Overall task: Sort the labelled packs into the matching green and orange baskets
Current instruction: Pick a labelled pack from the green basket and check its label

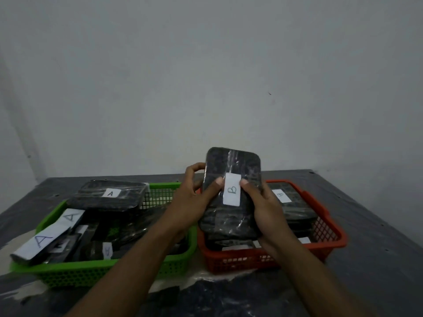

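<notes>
Gripping the pack labelled B point(231, 165) upright just above the orange basket point(229, 261), left hand point(187, 202) and right hand point(267, 209) both curled round its long edges, thumbs pressing beside the white label point(232, 192). With A packs point(98, 200) lying in the green basket point(91, 273), probably best tilting it flat, label upward, easing it onto the orange basket's stack point(295, 211) before loosening either hand.

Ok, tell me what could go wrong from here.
1. The B-labelled pack, gripped by the left hand and right hand, hangs near both baskets. The green basket shows A labels, so dropping it there would missort it.
2. The orange basket already holds stacked packs, so this one might slide off.
3. Its glossy wrap could slip from the grip.
</notes>
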